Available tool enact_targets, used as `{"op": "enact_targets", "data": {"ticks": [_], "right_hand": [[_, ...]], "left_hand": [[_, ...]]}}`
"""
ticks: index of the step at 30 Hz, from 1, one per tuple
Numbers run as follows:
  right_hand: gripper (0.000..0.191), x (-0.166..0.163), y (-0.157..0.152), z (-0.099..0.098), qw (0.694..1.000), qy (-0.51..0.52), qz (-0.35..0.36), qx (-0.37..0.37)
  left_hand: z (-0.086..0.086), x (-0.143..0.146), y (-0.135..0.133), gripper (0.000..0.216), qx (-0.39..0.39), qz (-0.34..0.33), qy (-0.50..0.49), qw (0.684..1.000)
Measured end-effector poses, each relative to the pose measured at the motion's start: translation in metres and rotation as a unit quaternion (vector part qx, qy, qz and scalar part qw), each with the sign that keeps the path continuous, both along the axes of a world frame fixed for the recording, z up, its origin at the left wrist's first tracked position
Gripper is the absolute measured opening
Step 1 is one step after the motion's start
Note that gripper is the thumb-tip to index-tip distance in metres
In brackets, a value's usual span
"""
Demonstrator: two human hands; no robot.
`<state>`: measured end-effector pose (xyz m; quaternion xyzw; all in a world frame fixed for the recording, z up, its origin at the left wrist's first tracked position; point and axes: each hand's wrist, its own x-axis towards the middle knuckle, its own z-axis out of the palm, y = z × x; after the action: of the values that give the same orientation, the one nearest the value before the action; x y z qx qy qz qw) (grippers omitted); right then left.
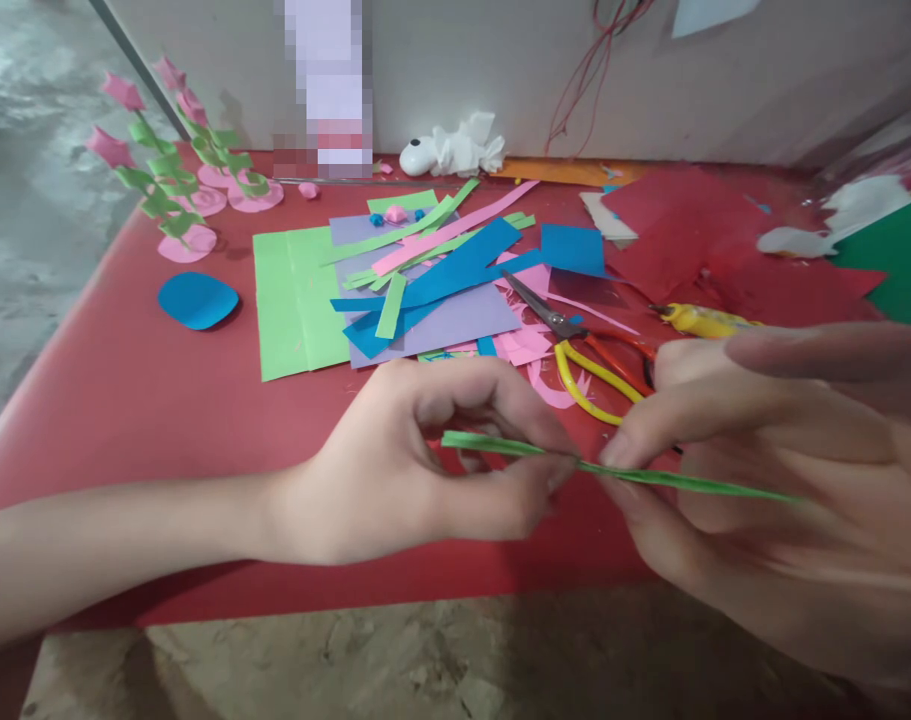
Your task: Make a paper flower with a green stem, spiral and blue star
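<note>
A thin rolled green paper stick [500,447] lies level between both of my hands, just above the front edge of the red table [125,400]. My left hand [410,470] pinches its left part between thumb and fingertips. My right hand [785,470], very close to the camera, pinches the stick near its middle with thumb and forefinger. The stick's right end runs across my right palm.
Behind my hands lie yellow-handled scissors [582,350], a yellow glue tube [706,320], and a pile of green, blue, pink and purple paper strips and sheets [425,280]. Paper flowers [170,170] stand at the back left, near a blue paper oval [198,300]. Red sheets [687,240] lie at the right.
</note>
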<state>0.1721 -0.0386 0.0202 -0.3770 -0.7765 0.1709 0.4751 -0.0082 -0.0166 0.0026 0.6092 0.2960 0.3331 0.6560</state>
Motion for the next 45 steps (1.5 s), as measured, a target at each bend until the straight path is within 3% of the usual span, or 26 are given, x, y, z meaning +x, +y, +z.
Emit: {"op": "enact_targets", "data": {"ticks": [3, 9, 14, 20, 26, 39, 45], "right_hand": [[0.063, -0.001, -0.001, 0.0, 0.995, -0.065, 0.049, 0.052], [0.069, 0.006, -0.005, -0.008, 0.991, -0.083, 0.021, 0.107], [0.062, 0.008, -0.005, -0.003, 0.997, -0.058, 0.018, 0.038], [0.058, 0.007, 0.0, -0.003, 0.995, -0.061, 0.006, 0.073], [0.052, 0.004, 0.002, -0.001, 0.998, -0.038, -0.001, 0.059], [0.074, 0.008, 0.004, -0.006, 1.0, -0.009, 0.0, 0.013], [0.073, 0.011, 0.002, -0.006, 0.998, -0.042, 0.0, 0.052]], "left_hand": [[-0.001, 0.0, 0.001, 0.012, 0.009, 0.009, 0.002, 1.0], [0.0, 0.001, 0.002, 0.014, -0.016, 0.003, -0.002, 1.0], [0.003, -0.001, 0.003, 0.013, -0.025, 0.006, -0.007, 1.0], [0.004, -0.001, 0.005, 0.013, -0.039, 0.016, -0.008, 0.999], [0.002, 0.0, 0.007, 0.011, -0.041, 0.018, 0.007, 0.999], [0.003, -0.001, 0.007, 0.012, -0.03, 0.017, 0.002, 0.999], [0.002, 0.0, 0.008, 0.012, -0.047, 0.014, 0.0, 0.999]]}}
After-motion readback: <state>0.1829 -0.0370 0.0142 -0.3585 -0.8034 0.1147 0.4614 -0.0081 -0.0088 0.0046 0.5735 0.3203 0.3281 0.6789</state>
